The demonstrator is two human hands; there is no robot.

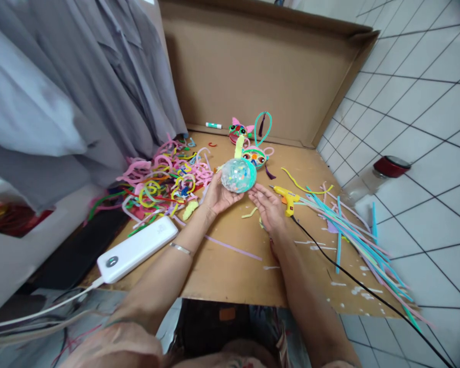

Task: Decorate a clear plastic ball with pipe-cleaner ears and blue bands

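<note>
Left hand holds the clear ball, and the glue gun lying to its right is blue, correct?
Not the colour: the head view shows the glue gun is yellow. It does lie right of the clear ball, which the left hand holds.

A tiled wall (417,112) (white, dark-jointed) flanks the table (230,281); a cardboard panel (260,71) stands behind.

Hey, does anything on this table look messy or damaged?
Yes: white patches mark the brown tabletop at right, though I can't tell whether they're spills or wear. Tangled strips at left look messy against the straighter bundle opposite.
</note>
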